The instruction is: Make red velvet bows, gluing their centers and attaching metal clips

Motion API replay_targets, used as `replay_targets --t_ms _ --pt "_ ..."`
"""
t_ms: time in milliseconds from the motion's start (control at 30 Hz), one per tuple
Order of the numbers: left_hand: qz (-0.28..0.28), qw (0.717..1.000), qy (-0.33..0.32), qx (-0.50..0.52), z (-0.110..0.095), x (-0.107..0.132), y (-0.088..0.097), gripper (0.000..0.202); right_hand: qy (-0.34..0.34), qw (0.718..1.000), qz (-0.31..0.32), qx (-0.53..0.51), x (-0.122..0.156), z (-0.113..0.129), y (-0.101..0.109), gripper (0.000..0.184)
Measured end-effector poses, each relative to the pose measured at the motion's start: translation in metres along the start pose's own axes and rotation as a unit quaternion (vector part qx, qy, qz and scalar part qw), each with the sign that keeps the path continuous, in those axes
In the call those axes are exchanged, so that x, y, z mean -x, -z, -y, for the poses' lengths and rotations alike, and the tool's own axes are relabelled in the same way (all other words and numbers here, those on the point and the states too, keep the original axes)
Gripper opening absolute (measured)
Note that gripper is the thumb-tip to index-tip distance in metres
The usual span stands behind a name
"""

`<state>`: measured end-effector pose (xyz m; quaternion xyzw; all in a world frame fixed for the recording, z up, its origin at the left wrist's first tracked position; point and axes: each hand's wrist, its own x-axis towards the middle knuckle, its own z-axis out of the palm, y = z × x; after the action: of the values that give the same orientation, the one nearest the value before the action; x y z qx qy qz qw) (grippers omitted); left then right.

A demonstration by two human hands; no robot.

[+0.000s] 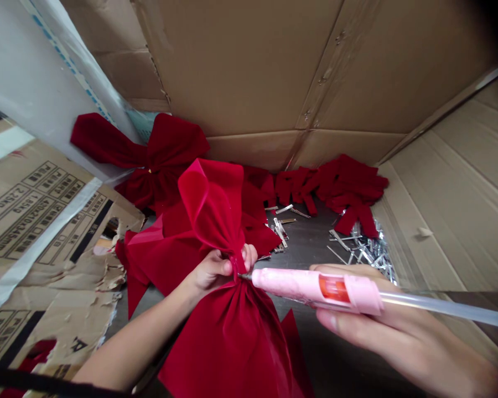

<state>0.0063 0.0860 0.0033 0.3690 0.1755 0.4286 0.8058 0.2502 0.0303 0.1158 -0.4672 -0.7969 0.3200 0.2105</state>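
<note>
Cardboard walls [240, 66] box in the work, where the left hand's [205, 273] fingers [249, 256] pinch a red velvet bow [216, 221] at its knot — the right hand [398, 326] grips a pink hot glue gun [315, 288], and one slip could burn those fingers.

Honestly not much room to move in here. The one open lane is the bare dark work surface [309, 235] between the loose metal clips [279, 224] and the heap of metal pins [365, 249], plus a dark patch below the pink glue gun [311, 288]. The big red velvet bow [228, 326] blocks the middle, more red bows [332, 185] line the back edge, and cardboard walls [435, 188] box in the right side.
</note>
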Motion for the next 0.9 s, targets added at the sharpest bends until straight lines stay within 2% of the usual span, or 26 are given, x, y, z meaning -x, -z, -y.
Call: replay_targets --t_ms 167,333,467,533,667,900 --pt "-0.004 1.0 -0.005 -0.001 -0.001 0.001 -0.002 0.041 -0.033 0.999 -0.015 0.007 0.008 -0.009 -0.004 0.03" --pt "-0.009 1.0 -0.013 0.007 -0.002 0.002 -0.003 0.038 -0.038 0.999 -0.008 0.025 0.006 -0.007 -0.004 0.034" --pt "-0.017 0.999 -0.019 0.024 -0.002 0.003 -0.004 0.037 0.0 0.999 -0.011 0.048 0.002 -0.002 -0.001 0.027" --pt "-0.017 0.999 -0.016 0.035 -0.001 0.003 -0.004 0.036 0.038 0.998 -0.037 0.036 0.0 0.001 0.0 0.02" --pt "-0.019 0.999 -0.022 0.042 -0.001 0.003 -0.002 0.035 0.123 0.99 -0.063 0.009 -0.007 0.008 0.003 0.02" --pt "-0.03 0.998 -0.029 0.045 0.0 0.004 0.001 0.035 0.168 0.984 -0.062 -0.009 -0.015 0.015 0.006 0.021"
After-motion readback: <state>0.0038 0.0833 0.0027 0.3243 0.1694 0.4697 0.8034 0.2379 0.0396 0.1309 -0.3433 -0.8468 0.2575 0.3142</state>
